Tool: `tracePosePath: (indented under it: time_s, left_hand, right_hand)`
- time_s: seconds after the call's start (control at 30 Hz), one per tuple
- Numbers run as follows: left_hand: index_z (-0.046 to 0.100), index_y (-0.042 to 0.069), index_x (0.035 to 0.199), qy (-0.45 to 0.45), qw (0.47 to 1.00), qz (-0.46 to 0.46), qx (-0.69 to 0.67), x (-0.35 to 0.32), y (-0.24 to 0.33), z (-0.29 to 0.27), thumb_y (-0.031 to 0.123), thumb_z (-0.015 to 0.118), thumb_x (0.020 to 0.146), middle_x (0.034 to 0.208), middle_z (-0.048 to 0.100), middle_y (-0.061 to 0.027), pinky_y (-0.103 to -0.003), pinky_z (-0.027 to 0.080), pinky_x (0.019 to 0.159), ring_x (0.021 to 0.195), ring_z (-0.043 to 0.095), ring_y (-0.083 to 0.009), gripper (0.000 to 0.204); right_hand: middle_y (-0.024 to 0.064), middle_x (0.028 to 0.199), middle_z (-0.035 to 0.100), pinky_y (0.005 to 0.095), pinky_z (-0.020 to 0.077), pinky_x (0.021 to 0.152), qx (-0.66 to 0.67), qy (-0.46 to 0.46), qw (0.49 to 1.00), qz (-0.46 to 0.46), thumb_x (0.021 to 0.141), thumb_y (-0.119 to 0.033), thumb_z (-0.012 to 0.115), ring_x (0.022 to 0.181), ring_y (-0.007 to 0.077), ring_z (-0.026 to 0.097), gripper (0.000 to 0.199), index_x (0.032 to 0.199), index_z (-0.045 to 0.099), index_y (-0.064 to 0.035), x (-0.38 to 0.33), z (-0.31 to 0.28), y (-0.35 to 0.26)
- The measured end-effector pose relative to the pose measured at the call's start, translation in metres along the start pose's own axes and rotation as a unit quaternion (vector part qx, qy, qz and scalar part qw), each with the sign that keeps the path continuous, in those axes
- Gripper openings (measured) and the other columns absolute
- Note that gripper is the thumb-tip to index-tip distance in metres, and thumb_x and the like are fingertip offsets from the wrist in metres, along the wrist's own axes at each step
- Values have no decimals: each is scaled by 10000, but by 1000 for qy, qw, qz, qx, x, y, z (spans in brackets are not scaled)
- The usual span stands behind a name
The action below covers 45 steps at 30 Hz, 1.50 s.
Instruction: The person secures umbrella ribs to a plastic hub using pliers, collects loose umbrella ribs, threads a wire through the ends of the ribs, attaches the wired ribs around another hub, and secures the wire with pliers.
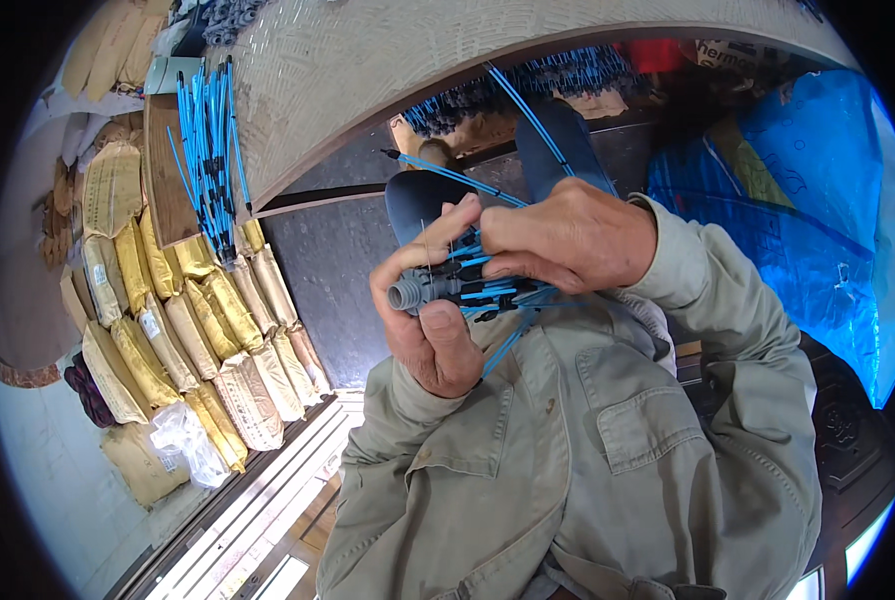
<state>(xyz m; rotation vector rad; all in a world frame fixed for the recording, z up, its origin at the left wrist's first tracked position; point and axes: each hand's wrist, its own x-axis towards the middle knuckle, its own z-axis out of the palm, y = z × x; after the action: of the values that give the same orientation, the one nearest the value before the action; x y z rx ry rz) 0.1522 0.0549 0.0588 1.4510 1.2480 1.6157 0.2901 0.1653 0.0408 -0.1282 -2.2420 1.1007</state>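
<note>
My left hand (439,345) is closed around a grey threaded plastic fitting (422,290), held above my lap. Several thin blue tubes with black ends fan out from the fitting. My right hand (577,235) is curled over the tubes beside the fitting, thumb and fingers pinched on them; its fingertips are partly hidden. From under this hand, one blue tube (454,178) points to the left and another pair (530,118) reaches away toward the table edge.
A bundle of blue tubes with black ends (205,150) lies at the left end of the curved table (367,50). More tubes (527,90) are heaped beyond my knees. Stacked yellow and tan packages (192,320) stand at left, a blue plastic bag (787,220) at right.
</note>
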Motion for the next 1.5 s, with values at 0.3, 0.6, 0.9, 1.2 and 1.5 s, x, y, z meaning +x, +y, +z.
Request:
tracePosePath:
  time_s: [0.3, 0.6, 0.9, 1.2, 1.5]
  left_hand:
    - [326, -20, 1049, -34, 999, 25, 32, -1, 1, 8, 407, 361, 932, 1120, 486, -345, -498, 235, 1035, 1113, 487, -388, 444]
    - [328, -4, 1046, -33, 997, 44, 49, -5, 7, 8, 240, 461, 913, 1083, 537, -298, -509, 231, 1038, 1093, 511, -376, 308]
    - [403, -19, 991, 126, 992, 22, 22, -5, -3, -9, 83, 415, 895, 1035, 574, -252, -446, 378, 964, 1020, 565, -327, 141]
    - [488, -49, 987, 390, 919, -18, 57, -46, -27, -127, 125, 417, 916, 983, 584, -183, -331, 464, 814, 964, 579, -260, 201]
    - [394, -10, 933, 172, 951, 149, 211, -53, 38, -113, 35, 394, 882, 984, 562, -179, -489, 312, 1015, 1047, 541, -350, 68]
  right_hand:
    - [76, 624, 469, 318, 409, 399, -109, 36, 987, -110, 628, -89, 683, 481, 238, 537, 285, 838, 505, -15, -17, 10, 1]
    - [56, 613, 442, 292, 412, 392, -156, 31, 982, -104, 648, -95, 654, 483, 194, 531, 262, 843, 501, -8, -16, 14, -10]
    - [96, 855, 572, 313, 473, 506, -154, 39, 987, 37, 779, -233, 643, 669, 251, 594, 272, 979, 569, -63, 1, 17, -33]
    - [127, 854, 586, 339, 467, 622, -104, 139, 977, 122, 851, -171, 558, 743, 298, 585, 163, 938, 578, -35, -6, 10, 35]
    - [139, 892, 598, 365, 462, 659, -55, 21, 989, 138, 861, -185, 544, 797, 312, 589, 178, 962, 567, -41, 15, 67, 30]
